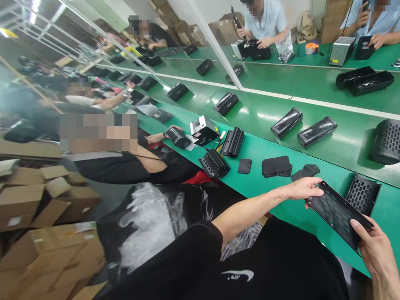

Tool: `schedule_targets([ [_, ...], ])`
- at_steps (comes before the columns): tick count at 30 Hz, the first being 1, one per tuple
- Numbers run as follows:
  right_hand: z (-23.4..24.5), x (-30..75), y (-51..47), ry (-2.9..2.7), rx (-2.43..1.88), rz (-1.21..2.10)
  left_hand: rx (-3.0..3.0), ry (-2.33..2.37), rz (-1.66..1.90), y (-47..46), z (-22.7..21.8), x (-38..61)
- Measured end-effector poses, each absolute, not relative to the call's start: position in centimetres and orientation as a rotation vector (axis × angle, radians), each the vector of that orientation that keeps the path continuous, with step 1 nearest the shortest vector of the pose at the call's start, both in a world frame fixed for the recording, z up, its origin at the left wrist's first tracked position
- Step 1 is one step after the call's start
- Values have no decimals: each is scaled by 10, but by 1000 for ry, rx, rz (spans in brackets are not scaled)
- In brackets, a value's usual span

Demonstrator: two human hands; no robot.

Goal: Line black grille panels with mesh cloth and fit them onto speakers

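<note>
Black perforated panel (339, 214) is sitting between both hands: left hand (301, 188) curling its fingers round the upper edge, right hand (373, 250) pinching the lower corner, thumb on top — while a grille housing (362, 193) and black pads (276, 166) are lying, seemingly unfitted, on the green bench (389, 216).

Panel (339, 214): black, patterned with a honeycomb grid
Bench (268, 196): green, crossed by a white stripe
Cartons (46, 258): brown
Shirt (281, 262): black, marked with a white logo

One hand (375, 250) runs off the bottom of the picture. A flat black panel (339, 214) hides some fingers of the other hand (300, 188). A black case (387, 141) is cut off at the right edge. The colored bits (219, 143) are too small to tell.
</note>
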State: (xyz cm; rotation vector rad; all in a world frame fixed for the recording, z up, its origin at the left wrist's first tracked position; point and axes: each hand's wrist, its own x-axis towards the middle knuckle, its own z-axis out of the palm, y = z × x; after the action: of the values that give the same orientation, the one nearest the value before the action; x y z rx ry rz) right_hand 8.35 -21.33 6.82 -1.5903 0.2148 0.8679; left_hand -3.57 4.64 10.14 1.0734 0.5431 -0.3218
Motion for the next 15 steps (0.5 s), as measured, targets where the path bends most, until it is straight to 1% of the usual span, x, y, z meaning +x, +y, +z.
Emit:
schedule_targets([
  [6, 83, 79, -226, 232, -1499, 890, 1009, 493, -310, 45, 101, -48],
  [15, 91, 70, -240, 201, -1597, 757, 951, 383, -349, 47, 110, -56],
])
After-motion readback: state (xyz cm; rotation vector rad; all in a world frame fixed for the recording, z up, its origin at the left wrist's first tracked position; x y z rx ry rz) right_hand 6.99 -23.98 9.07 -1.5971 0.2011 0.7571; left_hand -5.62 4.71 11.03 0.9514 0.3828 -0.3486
